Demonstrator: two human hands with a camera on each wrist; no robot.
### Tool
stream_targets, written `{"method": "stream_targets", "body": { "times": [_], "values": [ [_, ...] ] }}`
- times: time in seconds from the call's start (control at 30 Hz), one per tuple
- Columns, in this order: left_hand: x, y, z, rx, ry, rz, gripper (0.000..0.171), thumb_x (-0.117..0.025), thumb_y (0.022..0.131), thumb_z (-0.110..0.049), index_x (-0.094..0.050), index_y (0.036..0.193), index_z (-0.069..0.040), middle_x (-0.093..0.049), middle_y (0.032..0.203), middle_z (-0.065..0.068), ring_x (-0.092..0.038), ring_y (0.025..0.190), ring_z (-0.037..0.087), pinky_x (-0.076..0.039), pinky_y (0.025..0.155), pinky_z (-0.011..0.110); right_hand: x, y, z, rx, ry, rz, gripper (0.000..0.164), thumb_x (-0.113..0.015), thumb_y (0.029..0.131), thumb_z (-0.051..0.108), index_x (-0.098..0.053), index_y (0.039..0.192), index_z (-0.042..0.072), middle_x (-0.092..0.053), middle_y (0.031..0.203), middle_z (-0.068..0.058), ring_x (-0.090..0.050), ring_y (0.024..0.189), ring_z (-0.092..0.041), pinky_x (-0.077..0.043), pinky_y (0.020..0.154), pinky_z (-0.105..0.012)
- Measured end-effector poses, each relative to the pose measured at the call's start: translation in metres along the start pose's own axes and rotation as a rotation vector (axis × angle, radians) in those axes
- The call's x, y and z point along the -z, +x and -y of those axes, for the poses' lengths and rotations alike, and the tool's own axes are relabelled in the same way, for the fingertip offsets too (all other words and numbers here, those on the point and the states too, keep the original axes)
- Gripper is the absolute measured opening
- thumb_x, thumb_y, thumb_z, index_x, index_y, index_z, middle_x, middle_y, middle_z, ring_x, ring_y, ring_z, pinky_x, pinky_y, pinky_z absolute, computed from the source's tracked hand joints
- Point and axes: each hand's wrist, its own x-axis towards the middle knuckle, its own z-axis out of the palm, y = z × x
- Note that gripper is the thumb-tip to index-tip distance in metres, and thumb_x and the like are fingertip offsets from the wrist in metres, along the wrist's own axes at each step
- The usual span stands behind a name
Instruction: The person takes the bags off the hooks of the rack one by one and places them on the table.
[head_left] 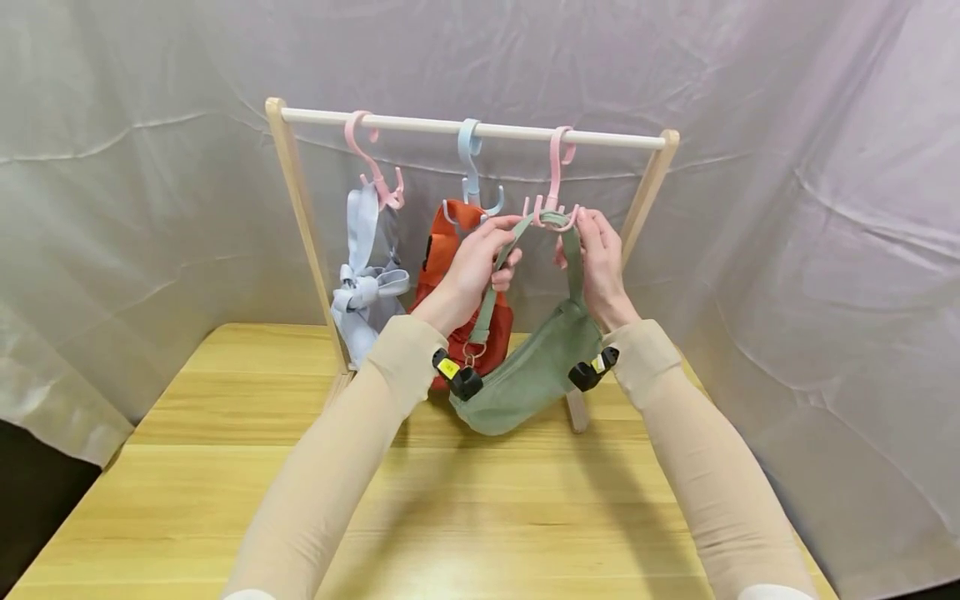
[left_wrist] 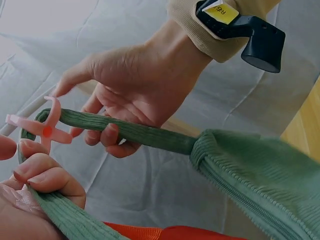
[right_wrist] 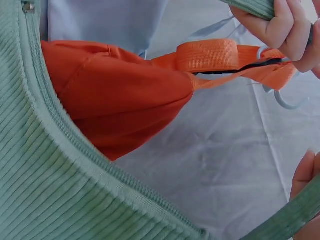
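Head view shows the left hand (head_left: 472,267) clasping 1 side of the green strap (head_left: 487,315), the right hand (head_left: 602,260) curling its fingers round the other, thumb at a prong of the rightmost of 3 hooks, a pink hook (head_left: 555,171). The strap's top lies among the prongs; the green bag (head_left: 532,367) hangs below, partly before an orange bag (head_left: 498,329).
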Motion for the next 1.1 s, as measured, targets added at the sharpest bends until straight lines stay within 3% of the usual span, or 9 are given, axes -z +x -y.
{"method": "stream_targets", "body": {
  "times": [0.23,0.53,0.8,1.1],
  "values": [
    [-0.002,0.003,-0.002,0.028,0.046,-0.009,0.027,-0.041,0.107,-0.017,-0.052,0.13,-0.008,-0.034,0.066,-0.002,-0.025,0.048,0.01,-0.025,0.051,0.021,-0.004,0.001,0.002,0.053,-0.009,-0.014,0.016,-0.053,0.103,0.016,-0.058,0.088,0.018,-0.062,0.062,0.004,-0.053,0.051,-0.008,-0.045,0.051,-0.02],
    [-0.002,0.006,0.003,0.062,0.122,-0.033,0.018,-0.045,0.107,-0.023,-0.058,0.108,-0.012,-0.033,0.065,-0.002,-0.025,0.049,0.011,-0.025,0.053,0.023,-0.008,-0.002,-0.004,0.078,-0.011,-0.051,0.023,-0.056,0.101,0.008,-0.06,0.081,0.017,-0.062,0.06,0.005,-0.054,0.051,-0.006,-0.042,0.05,-0.018],
    [-0.001,0.007,-0.002,0.077,0.1,-0.036,0.018,-0.045,0.106,-0.021,-0.058,0.098,-0.011,-0.03,0.063,-0.003,-0.024,0.049,0.01,-0.024,0.052,0.022,-0.006,-0.005,-0.005,0.067,0.022,-0.034,0.024,-0.055,0.101,0.005,-0.063,0.082,0.017,-0.063,0.062,0.004,-0.055,0.054,-0.007,-0.043,0.051,-0.019],
    [-0.005,0.013,-0.017,0.024,0.065,-0.048,0.021,-0.047,0.103,-0.016,-0.056,0.085,-0.011,-0.024,0.055,-0.005,-0.021,0.047,0.009,-0.02,0.051,0.023,-0.006,0.0,-0.001,0.059,0.039,0.013,0.026,-0.052,0.101,0.002,-0.062,0.083,0.016,-0.061,0.062,0.004,-0.053,0.055,-0.008,-0.043,0.053,-0.02]
  ]
}}
